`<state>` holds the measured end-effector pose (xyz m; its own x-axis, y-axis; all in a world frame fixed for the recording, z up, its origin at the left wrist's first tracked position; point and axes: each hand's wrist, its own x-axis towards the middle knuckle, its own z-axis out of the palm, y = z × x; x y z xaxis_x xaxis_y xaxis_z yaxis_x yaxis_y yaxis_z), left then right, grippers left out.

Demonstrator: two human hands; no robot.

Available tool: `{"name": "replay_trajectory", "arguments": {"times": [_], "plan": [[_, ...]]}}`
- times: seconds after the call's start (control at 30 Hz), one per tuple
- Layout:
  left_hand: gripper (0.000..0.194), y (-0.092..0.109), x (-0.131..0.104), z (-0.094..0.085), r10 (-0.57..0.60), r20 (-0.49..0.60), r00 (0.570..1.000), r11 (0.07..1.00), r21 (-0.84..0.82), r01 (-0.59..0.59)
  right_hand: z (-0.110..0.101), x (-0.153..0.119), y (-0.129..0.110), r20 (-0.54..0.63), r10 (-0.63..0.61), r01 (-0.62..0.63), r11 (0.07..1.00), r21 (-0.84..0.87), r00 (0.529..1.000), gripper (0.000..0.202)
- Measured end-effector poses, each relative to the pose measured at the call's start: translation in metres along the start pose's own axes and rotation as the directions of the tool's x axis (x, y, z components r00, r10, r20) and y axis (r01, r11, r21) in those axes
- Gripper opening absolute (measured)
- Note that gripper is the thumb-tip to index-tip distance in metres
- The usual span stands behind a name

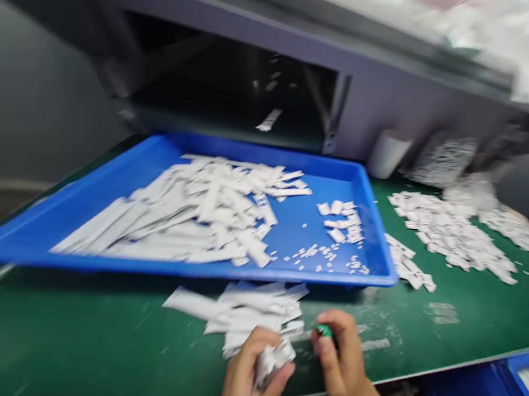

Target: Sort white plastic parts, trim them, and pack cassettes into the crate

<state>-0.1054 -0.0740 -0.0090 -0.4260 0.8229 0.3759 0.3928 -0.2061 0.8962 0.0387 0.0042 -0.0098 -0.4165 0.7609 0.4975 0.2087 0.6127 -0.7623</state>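
Note:
My left hand (247,382) is closed around a small bundle of white strips (272,361) near the front edge of the green table. Just right of it, my right hand (341,363) pinches a small green object (324,330); its kind is mostly hidden by the fingers. The two hands are apart. Beyond my left hand lies a loose pile of white strips (252,310) on the table. Behind that stands a blue tray (181,270) with a large heap of white strips (206,211) on its left and small cut white pieces (344,222) on its right.
Heaps of small white pieces (454,234) spread over the green table (480,309) at the right. Behind them stand a white cylinder (389,154) and a clear bag (445,160). A grey shelf (284,11) overhangs the back. Another blue bin (471,390) sits low at right.

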Motion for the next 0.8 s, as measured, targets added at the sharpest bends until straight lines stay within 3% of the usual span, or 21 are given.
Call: {"name": "replay_trajectory", "arguments": {"times": [0.13, 0.37, 0.63, 0.8], "plan": [[0.025, 0.001, 0.000, 0.002, 0.055, -0.004, 0.998, 0.993, -0.102, -0.055, -0.019, 0.003, -0.002, 0.146, -0.015, 0.008, 0.999, 0.049, 0.989, 0.017], [0.028, 0.005, 0.000, 0.005, 0.093, -0.028, 0.995, 0.986, -0.138, -0.096, -0.038, 0.025, -0.019, 0.325, -0.253, 0.274, 0.962, -0.019, 0.911, 0.020], [0.017, 0.010, 0.001, 0.000, 0.131, 0.035, 0.991, 0.980, -0.154, -0.124, -0.051, 0.043, -0.023, 0.513, -0.261, 0.329, 0.943, -0.045, 0.818, 0.024], [0.010, 0.012, 0.001, -0.001, 0.172, 0.017, 0.985, 0.974, -0.151, -0.168, -0.051, 0.043, -0.029, 0.486, -0.208, 0.278, 0.957, -0.076, 0.849, 0.023]]}}
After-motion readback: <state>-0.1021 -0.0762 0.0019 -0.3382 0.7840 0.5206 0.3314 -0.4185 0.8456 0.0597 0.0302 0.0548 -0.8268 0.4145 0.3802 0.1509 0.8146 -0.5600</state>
